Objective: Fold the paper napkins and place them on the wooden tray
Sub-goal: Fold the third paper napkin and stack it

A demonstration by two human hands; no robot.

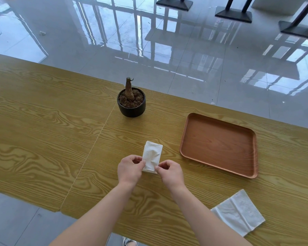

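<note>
Two hands reach in, forearms cut off below: left hand (pixel 130 168) and right hand (pixel 170 172) each pinch a near corner of the folded white paper napkin (pixel 152 154), curled fingers (pixel 137 159) hiding its near edge. Napkin sits mid yellow wood-grain bench (pixel 43 112), left of the rectangular brown wooden tray (pixel 219 144), not touching. A second flat white napkin (pixel 238 211) lies near right.

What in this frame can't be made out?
Head view: the near corners of the folded napkin, covered by the left hand and right hand.
Head view: its number of folds, too small to count.
Head view: a shoe, cut off by the bottom edge.
</note>
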